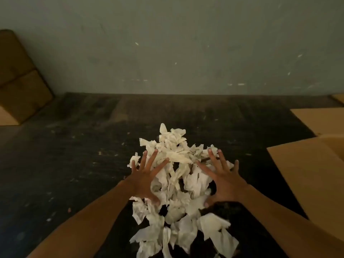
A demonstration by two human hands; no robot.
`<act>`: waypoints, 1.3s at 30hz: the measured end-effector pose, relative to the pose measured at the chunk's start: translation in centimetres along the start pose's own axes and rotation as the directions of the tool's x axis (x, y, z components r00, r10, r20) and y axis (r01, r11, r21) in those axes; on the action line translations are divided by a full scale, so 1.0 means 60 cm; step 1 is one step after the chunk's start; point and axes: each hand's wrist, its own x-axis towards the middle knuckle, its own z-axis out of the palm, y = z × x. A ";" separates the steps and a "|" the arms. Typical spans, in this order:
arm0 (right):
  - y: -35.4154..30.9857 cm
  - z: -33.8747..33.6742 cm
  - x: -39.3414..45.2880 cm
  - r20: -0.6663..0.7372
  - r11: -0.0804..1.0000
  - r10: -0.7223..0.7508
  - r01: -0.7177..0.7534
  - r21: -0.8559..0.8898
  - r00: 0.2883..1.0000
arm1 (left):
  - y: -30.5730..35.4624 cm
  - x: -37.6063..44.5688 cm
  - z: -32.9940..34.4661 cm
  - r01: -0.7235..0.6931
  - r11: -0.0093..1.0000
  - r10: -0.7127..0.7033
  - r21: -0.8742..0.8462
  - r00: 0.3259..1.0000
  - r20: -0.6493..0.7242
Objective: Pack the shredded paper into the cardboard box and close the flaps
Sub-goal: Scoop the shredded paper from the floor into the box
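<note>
— What lay on the dark table when the picture was taken?

— One loose pile of torn white paper, heaped in the middle and trailing toward the camera's near edge. The scraps were too many and too tangled to count. A few small flecks were scattered across the tabletop around it.

— And the hands?

— Two, both bare. The left hand was pressed against the left side of the pile, fingers spread wide, palm down. The right hand mirrored it on the right side, fingers likewise splayed. Neither had closed on anything; both were open and flat, bracketing the heap, with scraps showing between them.

— Where was the box?

— One cardboard box sat at the right edge of the table, well apart from the paper, only partly in the frame. Two of its flaps showed, both standing open: a near one tilted toward the pile and a far one behind it. None of the paper was seen inside it.

— Anything else?

— One brown cushion-like object, creased into two panels, leaned against the pale green wall at far left. A sliver of another tan piece showed at far right.
</note>
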 end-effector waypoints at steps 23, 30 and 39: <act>0.021 0.157 0.098 -0.309 0.965 -0.201 0.243 0.103 0.930 | 0.031 0.064 0.108 -0.001 0.959 -0.082 -0.282 0.955 -0.285; 0.026 0.089 0.085 -0.281 0.939 -0.212 0.274 0.206 0.936 | 0.041 0.027 0.041 0.100 0.937 -0.200 -0.334 0.939 -0.280; 0.017 -0.054 0.000 -0.369 0.870 0.064 0.130 0.476 0.927 | 0.055 -0.068 -0.096 0.212 0.889 -0.379 -0.406 0.838 -0.392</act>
